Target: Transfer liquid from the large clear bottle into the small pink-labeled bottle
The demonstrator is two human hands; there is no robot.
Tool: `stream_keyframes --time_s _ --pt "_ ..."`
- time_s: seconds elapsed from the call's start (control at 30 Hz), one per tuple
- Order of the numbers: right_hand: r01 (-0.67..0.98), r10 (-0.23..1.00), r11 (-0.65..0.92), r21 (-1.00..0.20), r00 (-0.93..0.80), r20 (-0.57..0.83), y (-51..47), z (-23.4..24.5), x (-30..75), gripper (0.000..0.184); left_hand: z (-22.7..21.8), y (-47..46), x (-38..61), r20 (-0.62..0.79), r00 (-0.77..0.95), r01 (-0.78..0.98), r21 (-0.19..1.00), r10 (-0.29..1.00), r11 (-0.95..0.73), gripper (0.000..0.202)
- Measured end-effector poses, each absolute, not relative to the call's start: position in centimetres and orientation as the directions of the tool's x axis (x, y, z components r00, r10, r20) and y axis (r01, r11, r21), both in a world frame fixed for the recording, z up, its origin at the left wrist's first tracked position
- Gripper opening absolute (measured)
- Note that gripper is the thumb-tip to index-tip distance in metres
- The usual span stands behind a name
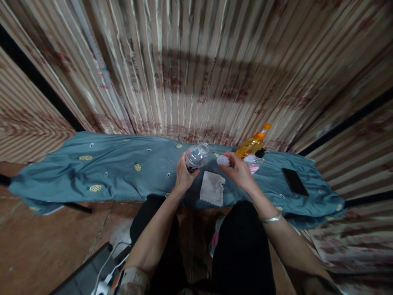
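My left hand [183, 172] grips a small clear plastic bottle [197, 155], tilted with its open mouth toward the right. Just to the right of it, my right hand [237, 168] pinches a small white cap [222, 160] between the fingertips, a short gap away from the bottle's mouth. Both hands hover over a low table draped in a blue-grey patterned cloth [123, 166]. A small white cloth [212, 188] lies flat on the table directly beneath my hands.
An orange-filled bottle [252, 143] with an orange cap lies tilted behind my right hand, beside a small black-capped bottle [256, 157]. A black phone [295, 182] lies at the table's right. Striped curtains hang behind. Cables and a charger [106, 278] sit on the floor.
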State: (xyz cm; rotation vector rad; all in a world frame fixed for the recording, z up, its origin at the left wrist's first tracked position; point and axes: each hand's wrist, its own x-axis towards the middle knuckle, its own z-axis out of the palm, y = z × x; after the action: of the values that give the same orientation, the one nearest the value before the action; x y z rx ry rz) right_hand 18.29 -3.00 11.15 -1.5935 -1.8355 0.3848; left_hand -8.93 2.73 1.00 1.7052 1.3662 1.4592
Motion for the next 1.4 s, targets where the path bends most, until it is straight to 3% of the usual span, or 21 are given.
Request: stream_keyframes --time_s 0.2,0.43,0.67,0.83,1.03,1.2,1.4 --pt "0.747 0.913 0.362 -0.558 -0.162 0.376 -1.3 16.4 16.0 0.054 1.1 2.2 -9.5 0.488 -0.067 0.478 0.781 0.871 -0.401 0.105" --pt "0.758 0.900 0.415 -0.503 -0.259 0.351 -2.7 18.5 15.7 0.064 2.6 1.3 -10.1 0.448 -0.026 0.587 0.731 0.894 -0.349 0.096" --pt "0.761 0.891 0.451 -0.466 -0.355 0.283 -2.5 19.6 15.6 0.044 2.9 1.0 -10.0 0.448 0.019 0.635 0.685 0.894 -0.357 0.098" --pt "0.762 0.879 0.476 -0.438 -0.398 0.263 -2.5 19.9 15.9 0.044 2.6 1.1 -9.8 0.471 0.037 0.636 0.669 0.881 -0.385 0.098" --pt "0.776 0.882 0.471 -0.420 -0.418 0.217 -2.5 20.7 16.2 0.044 2.9 0.9 -9.6 0.474 0.060 0.651 0.649 0.879 -0.395 0.100" --pt "0.818 0.912 0.410 -0.403 -0.379 0.159 -2.1 20.6 15.9 0.033 2.7 0.8 -9.7 0.496 0.067 0.650 0.636 0.866 -0.415 0.098" --pt "0.851 0.940 0.340 -0.401 -0.312 0.137 -2.2 19.8 15.4 0.047 2.6 0.8 -10.0 0.511 0.073 0.691 0.593 0.857 -0.413 0.098"
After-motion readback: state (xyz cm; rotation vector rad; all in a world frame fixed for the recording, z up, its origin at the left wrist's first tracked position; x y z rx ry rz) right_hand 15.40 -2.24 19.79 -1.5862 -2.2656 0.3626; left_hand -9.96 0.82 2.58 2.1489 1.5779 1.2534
